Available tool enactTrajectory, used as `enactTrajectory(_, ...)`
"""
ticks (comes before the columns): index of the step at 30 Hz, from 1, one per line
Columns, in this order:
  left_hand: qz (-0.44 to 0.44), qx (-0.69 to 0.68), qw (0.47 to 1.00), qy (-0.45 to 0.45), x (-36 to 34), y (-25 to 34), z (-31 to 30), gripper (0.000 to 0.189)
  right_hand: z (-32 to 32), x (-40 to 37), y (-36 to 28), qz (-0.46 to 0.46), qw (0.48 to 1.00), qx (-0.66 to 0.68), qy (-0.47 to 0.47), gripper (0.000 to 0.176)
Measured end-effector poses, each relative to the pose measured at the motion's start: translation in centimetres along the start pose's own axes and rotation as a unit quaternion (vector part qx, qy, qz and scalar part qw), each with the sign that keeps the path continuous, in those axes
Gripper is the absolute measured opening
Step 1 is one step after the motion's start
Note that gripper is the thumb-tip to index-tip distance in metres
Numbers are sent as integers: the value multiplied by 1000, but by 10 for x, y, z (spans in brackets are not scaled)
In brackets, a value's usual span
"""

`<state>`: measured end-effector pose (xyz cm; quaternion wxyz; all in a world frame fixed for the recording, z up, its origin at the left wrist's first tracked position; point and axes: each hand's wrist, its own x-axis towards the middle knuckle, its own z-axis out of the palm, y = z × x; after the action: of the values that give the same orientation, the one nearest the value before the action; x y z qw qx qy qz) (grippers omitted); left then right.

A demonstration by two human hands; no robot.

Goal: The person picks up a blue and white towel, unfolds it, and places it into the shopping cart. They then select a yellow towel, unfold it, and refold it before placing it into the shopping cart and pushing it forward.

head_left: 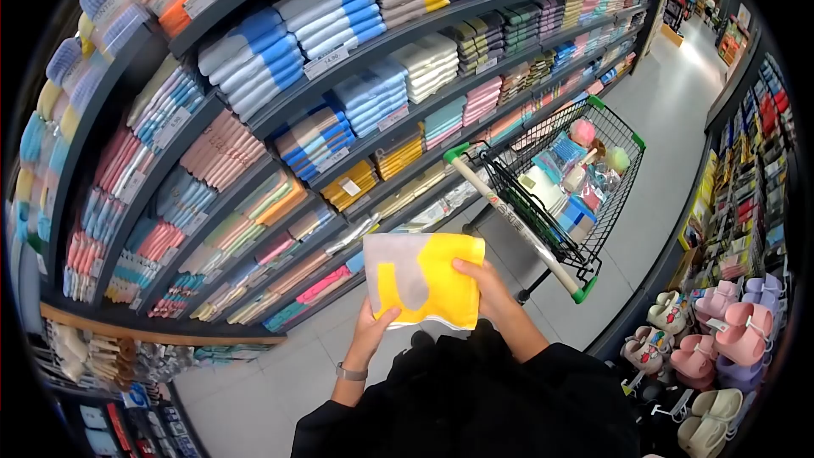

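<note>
A folded towel [405, 256], yellow and pale grey, is held up in front of my body. My left hand [370, 326] grips its lower left corner, thumb on the front face. On the right edge, my right hand [485, 278] pinches it, also with the thumb in front. The fingers behind the towel are hidden. Beyond my right hand stands a shopping cart [627, 212] with a white handle bar and green corners. Inside the cart lie several packaged goods, a pink fluffy ball [582, 132] and a pale green one [617, 159].
Shelves [373, 58] of folded towels stretch along the left and ahead. Clogs [746, 331] hang on a rack at the lower right. The tiled aisle floor [670, 93] runs away at the upper right, beyond the cart. Brushes [85, 352] hang at the lower left.
</note>
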<state>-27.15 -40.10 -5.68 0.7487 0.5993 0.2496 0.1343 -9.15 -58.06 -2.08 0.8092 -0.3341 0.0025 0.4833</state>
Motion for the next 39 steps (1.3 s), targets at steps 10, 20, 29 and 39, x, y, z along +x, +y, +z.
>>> enactTrajectory(10,17,-32,999,39,17,23,10,43,-8,-27,5,-83,990,-111,-17,41)
enactTrajectory(20,-82,-104,990,-56,34,-29,37,47,-50,-66,-16,-134,973,-184,-43,41)
enactTrajectory(29,-239,-104,948,-184,7,-15,69,60,-76,-94,-33,-230,914,-332,-48,36)
enactTrajectory(39,-263,-100,954,-106,23,24,143,57,-64,-86,-13,-336,751,-567,-33,50)
